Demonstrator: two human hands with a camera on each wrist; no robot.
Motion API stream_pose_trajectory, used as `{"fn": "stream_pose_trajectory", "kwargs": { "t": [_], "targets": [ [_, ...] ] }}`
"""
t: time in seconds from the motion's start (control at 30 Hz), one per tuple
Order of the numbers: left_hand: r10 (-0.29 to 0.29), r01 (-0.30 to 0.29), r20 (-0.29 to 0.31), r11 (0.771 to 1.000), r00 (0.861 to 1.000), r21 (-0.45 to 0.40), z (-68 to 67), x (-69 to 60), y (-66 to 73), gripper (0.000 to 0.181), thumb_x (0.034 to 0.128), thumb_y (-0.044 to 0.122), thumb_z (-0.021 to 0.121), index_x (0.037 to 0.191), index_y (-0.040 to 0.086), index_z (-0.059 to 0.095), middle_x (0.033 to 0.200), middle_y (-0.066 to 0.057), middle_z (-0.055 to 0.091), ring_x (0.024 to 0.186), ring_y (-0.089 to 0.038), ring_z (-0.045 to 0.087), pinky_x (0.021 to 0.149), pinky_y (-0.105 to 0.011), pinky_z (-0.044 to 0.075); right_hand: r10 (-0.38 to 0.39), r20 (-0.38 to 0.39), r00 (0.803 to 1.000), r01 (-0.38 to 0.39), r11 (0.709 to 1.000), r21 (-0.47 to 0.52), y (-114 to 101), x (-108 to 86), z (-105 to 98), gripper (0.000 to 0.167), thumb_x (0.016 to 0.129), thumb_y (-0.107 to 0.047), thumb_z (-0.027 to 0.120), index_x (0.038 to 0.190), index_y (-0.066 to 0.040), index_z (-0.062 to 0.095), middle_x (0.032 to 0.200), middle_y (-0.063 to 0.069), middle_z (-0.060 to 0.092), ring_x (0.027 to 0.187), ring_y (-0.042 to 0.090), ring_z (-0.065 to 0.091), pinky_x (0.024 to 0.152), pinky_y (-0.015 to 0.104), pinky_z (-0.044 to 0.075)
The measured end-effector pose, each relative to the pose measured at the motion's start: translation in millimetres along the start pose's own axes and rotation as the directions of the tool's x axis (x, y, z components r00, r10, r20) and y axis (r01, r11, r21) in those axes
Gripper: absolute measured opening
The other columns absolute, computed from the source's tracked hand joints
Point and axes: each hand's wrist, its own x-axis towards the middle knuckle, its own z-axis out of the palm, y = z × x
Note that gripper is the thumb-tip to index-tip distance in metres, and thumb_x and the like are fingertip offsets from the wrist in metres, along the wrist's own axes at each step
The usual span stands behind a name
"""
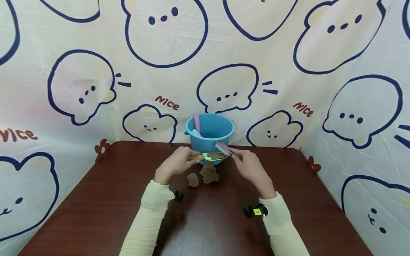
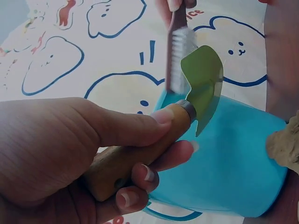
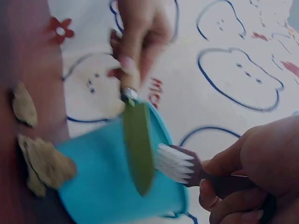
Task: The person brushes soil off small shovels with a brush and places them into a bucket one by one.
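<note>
In the head view my left hand (image 1: 177, 164) grips the wooden handle of a small garden trowel (image 2: 204, 77), its green blade pointing right. A brown patch, dirt-like in look, covers part of the blade's upper face in the head view. My right hand (image 1: 251, 169) holds a scrub brush (image 3: 175, 163) with white bristles and a dull purple-brown handle. The bristles are right at the blade's edge; whether they touch, I cannot tell. Directly behind both tools stands a blue bucket (image 1: 205, 143). Below the blade, a large brown lump (image 1: 209, 174) lies on the table.
A smaller brown lump (image 1: 193, 180) lies left of the large one on the dark wooden table (image 1: 128, 213). Inside the bucket lean a pink stick-like thing (image 1: 196, 122) and a light blue piece (image 1: 195, 133). A cartoon-printed cloth (image 1: 182, 85) rises behind the table.
</note>
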Motion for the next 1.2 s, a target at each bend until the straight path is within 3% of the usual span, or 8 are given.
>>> {"fn": "stream_pose_trajectory", "kwargs": {
  "t": [0.2,0.3,0.47,0.7,1.0,1.2],
  "targets": [
    [-0.028,0.028,-0.003,1.0,1.0,0.015,-1.7,-2.4,3.4,0.027,0.0965,0.01,0.069,0.122,0.004,0.074,0.112,-0.01,0.076,0.097,-0.018,0.073,0.093,-0.042,0.057,-0.05,-0.001,0.999,0.05,0.999,-0.005,-20.0,-1.7,23.9,0.044,0.105,-0.017,0.056,0.149,-0.021,0.054,0.113,0.013,0.065,0.067,0.02,0.05,0.054,0.03,0.043],
    [-0.045,0.046,-0.012,0.999,0.999,0.027,-3.1,-4.3,3.6,0.026,0.0966,0.01,0.069,0.121,0.004,0.075,0.111,-0.01,0.077,0.099,-0.021,0.074,0.095,-0.044,0.056,-0.055,0.001,0.999,0.055,0.998,-0.021,-27.6,-3.4,35.0,0.043,0.104,-0.017,0.059,0.147,-0.021,0.056,0.11,0.011,0.065,0.074,0.02,0.052,0.057,0.031,0.045],
    [-0.052,0.052,-0.016,0.997,0.999,0.055,-6.1,-7.0,3.1,0.023,0.0965,0.008,0.069,0.118,0.004,0.076,0.108,-0.008,0.077,0.1,-0.021,0.074,0.094,-0.044,0.057,-0.088,-0.01,0.996,0.086,0.993,-0.082,-33.3,-6.0,51.1,0.042,0.103,-0.016,0.061,0.145,-0.018,0.059,0.105,0.012,0.066,0.072,0.018,0.052,0.056,0.029,0.046],
    [-0.031,0.031,0.01,0.997,0.999,0.075,-9.7,-9.9,1.0,0.023,0.0945,0.005,0.07,0.116,0.003,0.076,0.109,-0.009,0.077,0.1,-0.021,0.074,0.09,-0.043,0.059,-0.131,-0.041,0.991,0.118,0.967,-0.226,-36.5,-9.0,61.6,0.037,0.1,-0.01,0.063,0.136,-0.015,0.066,0.08,0.006,0.059,0.064,0.016,0.046,0.049,0.028,0.041],
    [-0.015,0.013,0.041,0.999,0.999,0.047,-11.7,-11.0,-0.2,0.023,0.0937,0.004,0.071,0.115,0.002,0.077,0.107,-0.009,0.077,0.096,-0.02,0.074,0.089,-0.042,0.059,-0.117,-0.051,0.992,0.094,0.942,-0.323,-37.3,-9.9,64.9,0.038,0.097,-0.008,0.065,0.134,-0.016,0.069,0.093,0.012,0.067,0.068,0.017,0.05,0.048,0.028,0.042],
    [-0.01,0.008,0.062,1.0,0.998,0.025,-12.2,-9.8,-4.0,0.021,0.0941,0.004,0.07,0.114,0.001,0.077,0.102,-0.008,0.078,0.087,-0.015,0.072,0.087,-0.04,0.06,-0.096,-0.049,0.994,0.073,0.93,-0.359,-39.0,-10.9,65.8,0.038,0.098,-0.008,0.061,0.134,-0.017,0.069,0.094,0.014,0.067,0.067,0.018,0.051,0.045,0.03,0.041]
  ]
}}
